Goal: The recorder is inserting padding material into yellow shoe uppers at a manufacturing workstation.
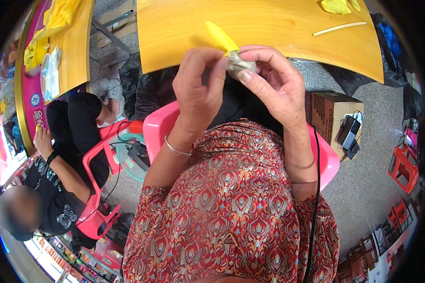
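Observation:
Both hands meet in front of me at the near edge of a yellow wooden table (174, 28). Between them is a slim, pointed yellow piece (222, 37), its tip toward the far left. Its near end meets a crumpled greyish, slightly shiny lump (241, 67); what that lump is made of, I cannot tell. My left hand (198, 89) pinches the near end of the yellow piece with thumb and forefinger. The lump sits in my right hand (283, 89), with the thumb pressed on its near side and the forefinger over its top.
A pale thin stick (339, 29) and yellow pieces (336, 6) lie at the table's right. At left, a person (56, 188) sits by another table (75, 61) holding yellow cloth (59, 14). A cardboard box (328, 113) with a black device stands at right; red stools (403, 167) are farther right.

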A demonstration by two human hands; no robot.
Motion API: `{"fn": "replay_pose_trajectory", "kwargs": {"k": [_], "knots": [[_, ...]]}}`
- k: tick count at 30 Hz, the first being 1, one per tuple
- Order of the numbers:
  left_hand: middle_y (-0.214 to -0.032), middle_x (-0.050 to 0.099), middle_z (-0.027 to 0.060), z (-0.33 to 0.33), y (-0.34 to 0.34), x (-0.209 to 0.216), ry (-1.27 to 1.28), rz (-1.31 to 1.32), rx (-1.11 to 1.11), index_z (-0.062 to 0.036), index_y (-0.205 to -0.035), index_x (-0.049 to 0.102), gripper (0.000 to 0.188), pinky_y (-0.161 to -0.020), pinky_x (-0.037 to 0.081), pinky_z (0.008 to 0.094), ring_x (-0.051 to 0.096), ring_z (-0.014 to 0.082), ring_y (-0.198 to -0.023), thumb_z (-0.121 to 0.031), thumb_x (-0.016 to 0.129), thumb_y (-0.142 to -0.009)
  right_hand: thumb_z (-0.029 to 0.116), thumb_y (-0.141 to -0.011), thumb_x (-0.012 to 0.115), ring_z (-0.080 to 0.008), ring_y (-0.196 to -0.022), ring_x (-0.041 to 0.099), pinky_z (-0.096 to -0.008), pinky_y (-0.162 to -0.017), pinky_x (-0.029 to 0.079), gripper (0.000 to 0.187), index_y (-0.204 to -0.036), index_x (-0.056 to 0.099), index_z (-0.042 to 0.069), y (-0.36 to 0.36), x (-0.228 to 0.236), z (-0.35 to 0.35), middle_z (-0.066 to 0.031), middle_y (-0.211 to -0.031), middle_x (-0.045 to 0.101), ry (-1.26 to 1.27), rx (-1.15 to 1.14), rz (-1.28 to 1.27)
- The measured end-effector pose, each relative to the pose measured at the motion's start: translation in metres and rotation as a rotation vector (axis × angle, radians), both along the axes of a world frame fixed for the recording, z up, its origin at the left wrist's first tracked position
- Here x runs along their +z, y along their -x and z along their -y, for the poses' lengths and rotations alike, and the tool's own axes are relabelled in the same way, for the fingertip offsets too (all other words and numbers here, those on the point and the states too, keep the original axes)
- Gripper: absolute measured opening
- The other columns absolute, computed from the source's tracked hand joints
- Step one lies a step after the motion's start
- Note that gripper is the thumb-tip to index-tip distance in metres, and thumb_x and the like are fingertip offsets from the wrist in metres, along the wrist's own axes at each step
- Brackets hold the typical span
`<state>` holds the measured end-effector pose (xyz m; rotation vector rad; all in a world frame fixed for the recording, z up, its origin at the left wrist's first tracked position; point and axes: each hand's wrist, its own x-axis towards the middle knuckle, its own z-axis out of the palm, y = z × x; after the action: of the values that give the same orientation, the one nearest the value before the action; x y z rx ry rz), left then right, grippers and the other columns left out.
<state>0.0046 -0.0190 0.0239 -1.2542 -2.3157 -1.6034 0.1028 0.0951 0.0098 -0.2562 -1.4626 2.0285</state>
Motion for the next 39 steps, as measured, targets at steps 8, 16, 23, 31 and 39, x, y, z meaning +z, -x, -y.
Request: {"fn": "replay_pose_trajectory", "kwargs": {"k": [8,16,23,31,39], "knots": [[-0.085,0.060,-0.0015,0.012,-0.001,0.006,-0.161,0.531,-0.038,-0.0013,-0.094,0.059,0.006,-0.070,0.045,0.0193,0.056,0.0047,-0.078,0.001,0.062,-0.089,-0.001,-0.087,0.061,-0.0188,-0.104,0.058,-0.0286,-0.089,0.047,0.026,-0.111,0.068,0.001,-0.003,0.004,-0.008,-0.0131,-0.122,0.054,-0.461,0.118,0.054],[-0.094,0.060,-0.0012,0.016,-0.008,0.008,-0.298,0.794,-0.195,0.0000,-0.098,0.058,0.006,-0.079,0.044,0.0192,0.054,0.0043,-0.088,0.000,0.059,-0.092,0.001,-0.083,0.066,-0.0091,-0.080,0.057,-0.0215,-0.070,0.047,0.030,-0.112,0.069,0.007,0.001,-0.009,-0.008,-0.0047,-0.100,0.062,-0.224,0.152,0.063],[-0.094,0.059,-0.0008,0.015,-0.009,0.010,-0.317,0.726,-0.261,0.0001,-0.098,0.057,0.006,-0.079,0.044,0.0200,0.055,0.0046,-0.087,0.000,0.059,-0.092,-0.002,-0.076,0.071,-0.0087,-0.074,0.059,-0.0194,-0.067,0.048,0.023,-0.099,0.069,0.002,0.000,-0.001,-0.001,-0.0051,-0.095,0.063,-0.220,-0.042,0.030],[-0.086,0.057,-0.0001,0.017,-0.011,0.007,-0.229,0.546,-0.123,0.0006,-0.093,0.057,0.005,-0.073,0.044,0.0204,0.054,0.0067,-0.080,0.002,0.060,-0.090,-0.002,-0.080,0.066,-0.0207,-0.083,0.065,-0.0278,-0.074,0.052,0.021,-0.099,0.070,0.004,0.000,0.006,0.001,-0.0099,-0.095,0.062,-0.642,-0.080,0.119],[-0.080,0.056,0.0073,0.020,-0.010,0.006,0.024,0.191,-0.077,-0.0002,-0.087,0.057,0.011,-0.066,0.045,0.0252,0.056,0.0153,-0.072,0.005,0.065,-0.081,-0.001,-0.081,0.065,-0.0213,-0.082,0.066,-0.0291,-0.073,0.052,0.022,-0.103,0.070,0.004,0.000,-0.002,0.003,-0.0099,-0.094,0.062,-0.627,-0.036,0.118]]}}
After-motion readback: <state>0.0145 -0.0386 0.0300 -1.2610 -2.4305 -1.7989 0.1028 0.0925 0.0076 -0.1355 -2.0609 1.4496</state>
